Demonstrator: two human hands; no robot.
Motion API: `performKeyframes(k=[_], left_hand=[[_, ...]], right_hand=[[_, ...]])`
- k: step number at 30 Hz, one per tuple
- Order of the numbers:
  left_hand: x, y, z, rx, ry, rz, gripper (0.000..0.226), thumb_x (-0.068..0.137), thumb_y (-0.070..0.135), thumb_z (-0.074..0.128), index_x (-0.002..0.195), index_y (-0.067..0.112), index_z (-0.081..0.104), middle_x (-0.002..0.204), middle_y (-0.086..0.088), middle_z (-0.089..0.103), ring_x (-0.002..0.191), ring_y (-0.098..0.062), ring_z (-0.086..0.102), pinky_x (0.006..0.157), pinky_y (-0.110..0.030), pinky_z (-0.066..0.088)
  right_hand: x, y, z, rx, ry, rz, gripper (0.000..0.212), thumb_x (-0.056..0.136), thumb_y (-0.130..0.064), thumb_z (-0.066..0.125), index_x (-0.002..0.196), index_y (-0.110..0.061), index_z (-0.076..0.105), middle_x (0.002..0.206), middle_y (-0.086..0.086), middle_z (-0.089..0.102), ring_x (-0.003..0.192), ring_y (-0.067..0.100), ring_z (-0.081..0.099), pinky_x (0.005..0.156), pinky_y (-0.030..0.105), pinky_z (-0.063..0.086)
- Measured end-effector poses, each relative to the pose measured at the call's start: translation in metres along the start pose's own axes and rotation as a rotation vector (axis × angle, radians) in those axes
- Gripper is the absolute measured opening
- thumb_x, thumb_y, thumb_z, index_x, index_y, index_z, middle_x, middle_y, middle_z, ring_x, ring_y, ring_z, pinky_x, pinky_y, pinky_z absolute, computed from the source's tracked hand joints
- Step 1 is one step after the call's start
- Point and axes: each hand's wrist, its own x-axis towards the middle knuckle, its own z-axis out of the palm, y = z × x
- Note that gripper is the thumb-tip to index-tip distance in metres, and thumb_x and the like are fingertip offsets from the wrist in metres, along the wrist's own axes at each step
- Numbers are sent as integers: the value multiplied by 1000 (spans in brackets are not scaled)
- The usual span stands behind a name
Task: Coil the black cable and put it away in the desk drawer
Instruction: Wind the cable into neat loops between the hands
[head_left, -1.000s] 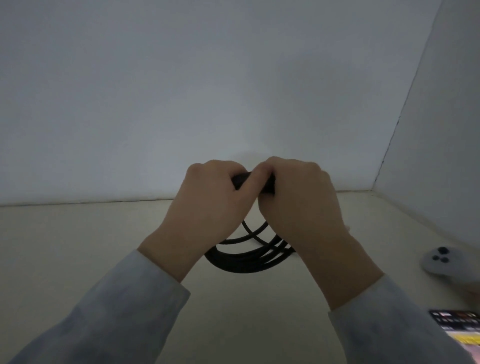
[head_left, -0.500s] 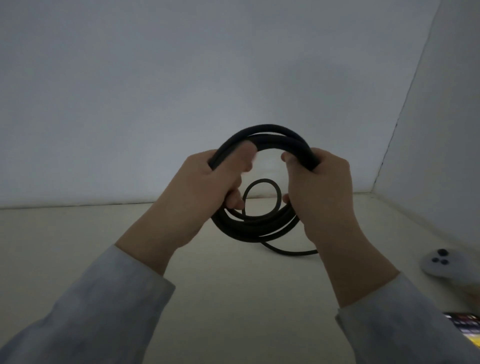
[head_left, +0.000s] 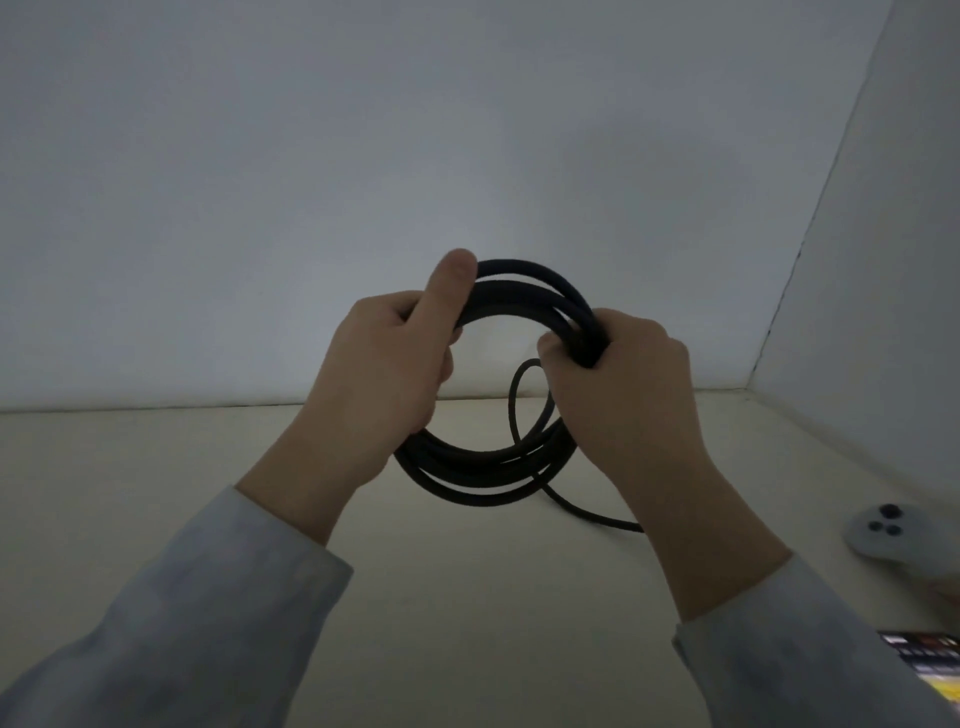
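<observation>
Both hands are clamped on the black cable (head_left: 483, 478), one on each side of the coil, held out in front of me above the pale desk (head_left: 156, 519). The coil stands close to upright with its opening facing me and the wall behind, so I look straight through the ring. It is somewhat taller than it is wide, its long axis running top to bottom. Several strands are bundled together, a thinner loose loop hangs inside the ring on the right, and a free tail runs out from the bottom toward the lower right, passing behind my right wrist. I cannot tell whether the lowest arc touches the desk. My left hand (head_left: 387, 374) wraps the left side of the ring, its thumb laid straight up along the top arc. My right hand (head_left: 628, 395) grips the bundle at the upper right, fingers curled round the strands and the back of the hand toward me. Both forearms rise from the lower corners in pale sleeves. A grey controller (head_left: 888, 535) and a lit phone screen (head_left: 930, 660) lie at far right.
</observation>
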Motion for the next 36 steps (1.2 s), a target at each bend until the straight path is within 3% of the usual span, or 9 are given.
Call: performKeyframes(k=[3, 4, 9, 14, 17, 26, 30, 33, 36], left_hand=[[-3, 1, 5, 87, -59, 17, 61, 86, 72, 51, 50, 23, 42, 42, 11, 34, 38, -13, 26, 45, -26, 26], [-5, 1, 8, 112, -71, 15, 61, 88, 70, 52, 49, 24, 44, 41, 11, 35, 36, -11, 27, 43, -25, 27], [-6, 0, 10, 53, -129, -10, 55, 88, 60, 60, 49, 24, 44, 44, 10, 34, 39, -12, 25, 44, -25, 25], [-8, 3, 10, 26, -127, -45, 55, 86, 65, 55, 60, 18, 46, 44, 8, 34, 40, -13, 25, 44, -26, 23], [-8, 4, 11, 25, -97, -103, 55, 92, 61, 46, 56, 19, 48, 42, 8, 36, 38, -12, 27, 45, -26, 25], [-7, 7, 6, 66, -124, -51, 54, 91, 56, 57, 51, 21, 51, 44, 9, 36, 39, -11, 25, 46, -26, 23], [-9, 4, 14, 191, -86, 51, 56, 90, 61, 54, 48, 24, 59, 44, 7, 38, 38, -9, 31, 45, -26, 29], [-8, 3, 14, 172, -117, 97, 51, 85, 66, 54, 55, 26, 64, 48, 2, 42, 39, -10, 38, 47, -26, 35], [-5, 0, 10, 99, -140, 94, 44, 79, 68, 61, 55, 31, 63, 47, 9, 49, 49, -13, 51, 62, -31, 46]], right_hand=[[-1, -4, -3, -21, 31, -143, 5, 90, -21, 65, 89, -25, 67, 65, -11, 62, 60, 6, 60, 59, 13, 47], [-2, -6, -4, -11, 46, -189, 12, 88, -17, 66, 96, -27, 69, 69, -14, 65, 63, 4, 61, 63, 13, 47], [-3, -4, -4, -27, 119, -419, 28, 81, -11, 66, 107, -21, 71, 84, -5, 72, 74, 17, 65, 71, 37, 54], [-3, -6, -3, -81, 178, -555, 28, 83, -12, 67, 110, -15, 74, 83, 0, 69, 71, 20, 62, 65, 37, 53], [-1, -4, -4, -58, 176, -556, 22, 82, -12, 68, 102, -17, 77, 75, -1, 71, 65, 18, 63, 64, 37, 52], [-3, -6, -4, -78, 164, -524, 19, 82, -18, 67, 95, -21, 80, 70, -4, 71, 61, 16, 64, 61, 37, 52], [-6, -10, -4, -18, 37, -454, 19, 82, -16, 68, 96, -28, 75, 66, -17, 67, 59, 7, 63, 58, 15, 47], [-5, -11, -6, 2, 5, -361, 19, 85, -19, 68, 82, -38, 69, 61, -23, 61, 60, 2, 63, 59, 12, 46], [-1, -10, -10, 85, 84, -245, 14, 89, -19, 68, 87, -31, 75, 63, -20, 64, 63, 3, 63, 55, 12, 44]])
